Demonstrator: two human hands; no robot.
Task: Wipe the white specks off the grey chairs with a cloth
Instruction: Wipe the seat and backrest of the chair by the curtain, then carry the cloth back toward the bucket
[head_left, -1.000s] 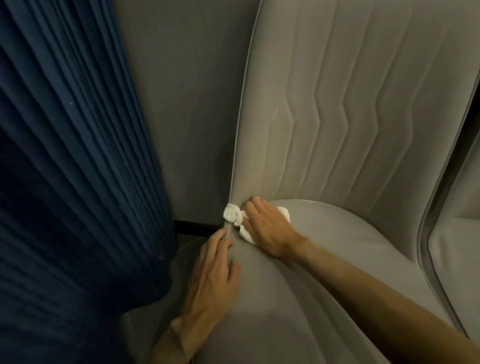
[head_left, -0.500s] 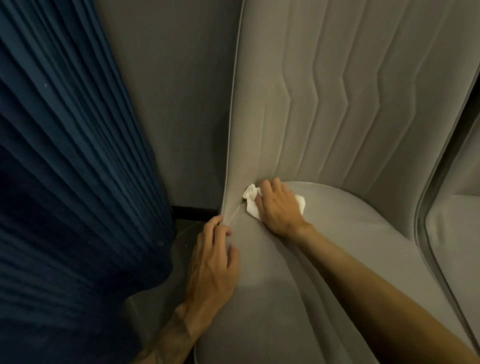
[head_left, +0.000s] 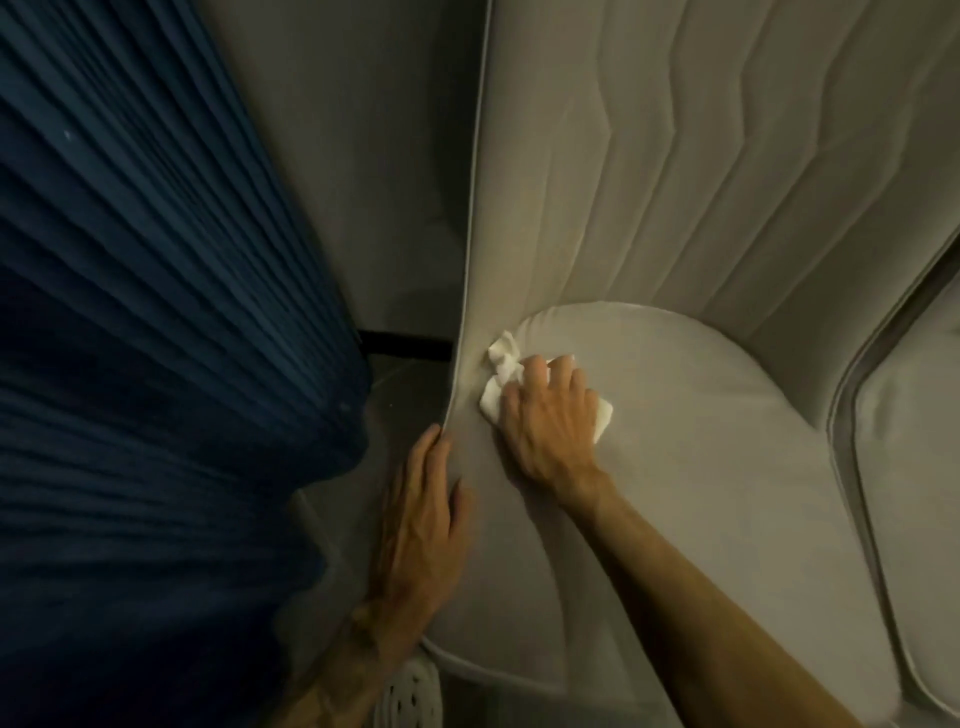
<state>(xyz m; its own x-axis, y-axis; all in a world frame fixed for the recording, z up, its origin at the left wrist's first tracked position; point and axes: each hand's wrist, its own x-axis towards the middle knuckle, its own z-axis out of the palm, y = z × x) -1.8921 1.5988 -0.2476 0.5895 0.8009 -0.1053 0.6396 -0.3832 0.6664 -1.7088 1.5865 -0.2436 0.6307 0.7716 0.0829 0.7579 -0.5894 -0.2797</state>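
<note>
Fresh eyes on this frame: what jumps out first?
The crumpled white cloth, the brightest thing at centre, is gripped by the right hand on the seat of the grey upholstered chair, against its side wall. The left hand lies flat along that chair's left edge. A dark blue pleated curtain fills the left.

1. We can read no text, label, brand, number or sign anywhere in view.
2. On the grey chair (head_left: 701, 467) we see only stitched seams and piping, no lettering.
3. The white cloth (head_left: 496, 387) and the blue curtain (head_left: 156, 364) look plain to us as well.
</note>
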